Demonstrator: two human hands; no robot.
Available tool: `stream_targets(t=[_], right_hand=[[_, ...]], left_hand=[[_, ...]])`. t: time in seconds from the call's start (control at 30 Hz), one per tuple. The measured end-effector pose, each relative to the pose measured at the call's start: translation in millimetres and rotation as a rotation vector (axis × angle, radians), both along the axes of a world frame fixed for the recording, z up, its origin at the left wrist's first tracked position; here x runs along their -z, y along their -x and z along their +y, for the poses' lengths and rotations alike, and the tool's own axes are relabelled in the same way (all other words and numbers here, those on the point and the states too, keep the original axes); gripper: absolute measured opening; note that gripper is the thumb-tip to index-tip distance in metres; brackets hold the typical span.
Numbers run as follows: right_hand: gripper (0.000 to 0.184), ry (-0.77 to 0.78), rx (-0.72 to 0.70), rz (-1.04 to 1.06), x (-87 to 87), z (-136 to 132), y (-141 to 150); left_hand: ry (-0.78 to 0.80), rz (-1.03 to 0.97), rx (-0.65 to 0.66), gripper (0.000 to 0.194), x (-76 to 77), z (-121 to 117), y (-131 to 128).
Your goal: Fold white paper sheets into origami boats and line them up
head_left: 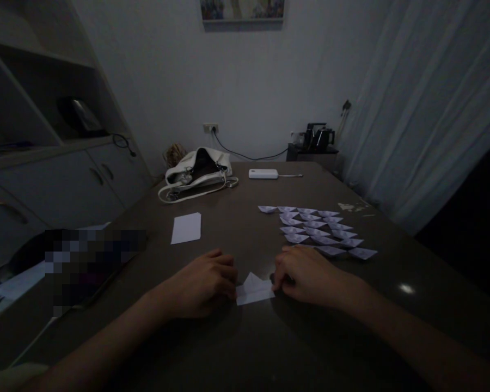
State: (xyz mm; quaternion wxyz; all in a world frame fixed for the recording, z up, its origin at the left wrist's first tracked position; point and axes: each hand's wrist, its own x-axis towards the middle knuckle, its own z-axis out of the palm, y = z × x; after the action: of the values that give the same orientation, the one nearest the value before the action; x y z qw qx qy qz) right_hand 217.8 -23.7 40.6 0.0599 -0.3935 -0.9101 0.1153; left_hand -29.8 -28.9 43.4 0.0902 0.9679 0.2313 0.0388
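Two bare hands, the left [206,286] and the right [306,275], pinch opposite ends of a small white folded paper with a central peak [255,291], low over the dark tabletop [269,348]. Keeping light, even tension between the fingertips should hold its creases straight and its peak uncrushed.

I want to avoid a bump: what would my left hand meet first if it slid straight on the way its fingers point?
Probably the folded white paper, whose left end is at the fingertips of the left hand; exact contact is unclear. Beyond it is the right hand.
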Motion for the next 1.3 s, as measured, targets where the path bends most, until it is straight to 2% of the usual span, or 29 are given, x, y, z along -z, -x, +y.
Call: stream_targets(t=[0.27, 0.33, 0.43, 0.57, 0.7, 0.93, 1.07, 1.17, 1.23, 1.3], right_hand=[[0.018, -0.011, -0.057, 0.076, 5.3, 3.9, 1.7], [0.018, -0.021, -0.041, 0.140, 7.0, 3.8, 3.2], [0.016, -0.029, -0.050, 0.182, 11.0, 2.3, 6.2], [0.025, -0.032, -0.086, 0.143, 19.7, 1.5, 9.5], [0.025, -0.024, -0.070, 0.151, 25.2, 2.0, 11.4], [0.019, 0.064, 0.002, 0.282, 29.4, 1.8, 14.9], [0.019, 0.231, 0.101, 0.474, 36.0, 3.8, 18.2], [0.032, 0.321, 0.152, 0.594, 39.6, 5.5, 19.8], [0.033, 0.294, 0.149, 0.621, 39.8, 6.1, 19.7], [0.020, 0.214, 0.103, 0.612, 38.4, 6.1, 19.0]], left_hand=[[0.030, -0.036, -0.067, 0.026, 6.9, 2.1, 1.3], [0.024, -0.064, -0.089, 0.022, 8.6, 1.8, -0.2], [-0.007, -0.142, -0.202, 0.008, 12.6, 0.6, -4.9], [-0.020, -0.116, -0.296, 0.025, 19.0, -0.4, -10.4], [0.041, -0.084, -0.325, 0.020, 23.8, -0.6, -11.1], [0.118, -0.206, -0.301, 0.007, 29.1, 0.5, -9.1], [0.159, -0.281, -0.296, 0.005, 25.7, 2.8, -8.6], [0.233, -0.345, -0.317, 0.004, 26.0, 3.2, -8.4], [0.255, -0.404, -0.359, 0.008, 28.8, 3.0, -7.7], [0.271, -0.431, -0.384, 0.017, 32.4, 3.1, -6.3]])
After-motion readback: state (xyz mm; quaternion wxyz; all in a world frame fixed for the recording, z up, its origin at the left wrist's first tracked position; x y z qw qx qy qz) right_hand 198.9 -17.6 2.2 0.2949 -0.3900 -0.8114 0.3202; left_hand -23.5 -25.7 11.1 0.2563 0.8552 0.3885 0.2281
